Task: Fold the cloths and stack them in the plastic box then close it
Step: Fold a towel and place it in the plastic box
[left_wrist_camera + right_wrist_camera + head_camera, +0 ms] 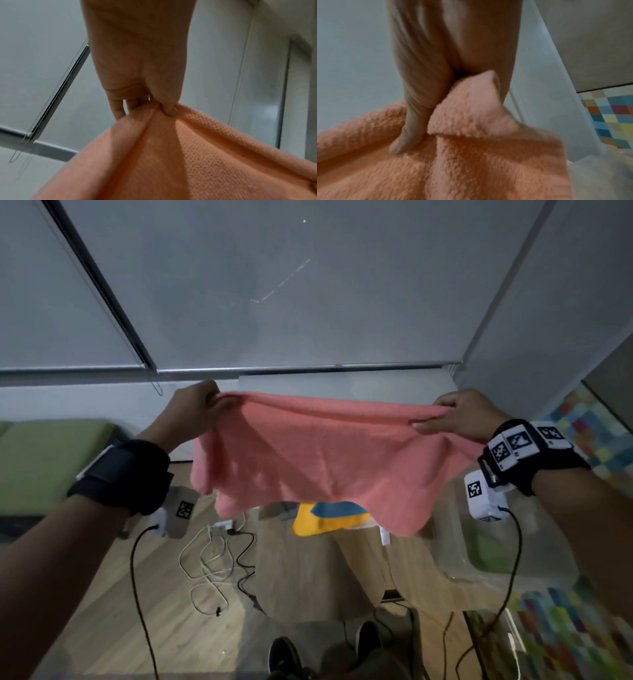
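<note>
The left hand (191, 405) and right hand (455, 414) each pinch a top corner of the pink cloth (318, 457), stretched mid-frame above the tabletop (308, 570). Folding seems just begun; next, bring the corners together.

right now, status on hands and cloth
Left hand and right hand each pinch a top corner of pink cloth, held up spread. Box open below right. Nothing blocking.
</note>
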Demonstrator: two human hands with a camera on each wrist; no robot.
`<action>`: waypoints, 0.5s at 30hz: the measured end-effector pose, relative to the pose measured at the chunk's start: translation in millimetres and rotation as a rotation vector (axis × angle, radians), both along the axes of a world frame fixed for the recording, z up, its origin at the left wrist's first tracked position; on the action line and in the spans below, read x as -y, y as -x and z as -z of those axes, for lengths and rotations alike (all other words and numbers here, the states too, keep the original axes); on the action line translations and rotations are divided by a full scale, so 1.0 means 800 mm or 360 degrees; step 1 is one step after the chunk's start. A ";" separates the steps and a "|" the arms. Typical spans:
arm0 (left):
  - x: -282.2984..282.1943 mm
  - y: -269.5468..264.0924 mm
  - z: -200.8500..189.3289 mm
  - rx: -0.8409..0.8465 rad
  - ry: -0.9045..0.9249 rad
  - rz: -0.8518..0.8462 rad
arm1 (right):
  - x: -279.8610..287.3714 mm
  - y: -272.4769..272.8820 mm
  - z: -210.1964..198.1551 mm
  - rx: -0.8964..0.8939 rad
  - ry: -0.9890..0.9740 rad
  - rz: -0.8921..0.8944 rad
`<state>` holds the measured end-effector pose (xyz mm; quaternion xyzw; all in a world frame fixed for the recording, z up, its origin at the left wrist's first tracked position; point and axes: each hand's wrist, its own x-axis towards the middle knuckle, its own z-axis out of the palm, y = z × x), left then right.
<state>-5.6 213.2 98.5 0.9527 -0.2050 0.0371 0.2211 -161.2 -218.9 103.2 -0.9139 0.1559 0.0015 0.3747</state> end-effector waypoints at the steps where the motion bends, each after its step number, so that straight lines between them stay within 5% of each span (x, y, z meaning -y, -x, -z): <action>1: 0.002 0.000 -0.003 0.0024 0.0058 -0.0045 | 0.004 -0.001 -0.002 0.0011 -0.0045 -0.0006; 15: 0.018 -0.001 0.008 -0.0174 0.0039 -0.0406 | 0.052 -0.012 0.004 -0.0102 -0.0245 0.0265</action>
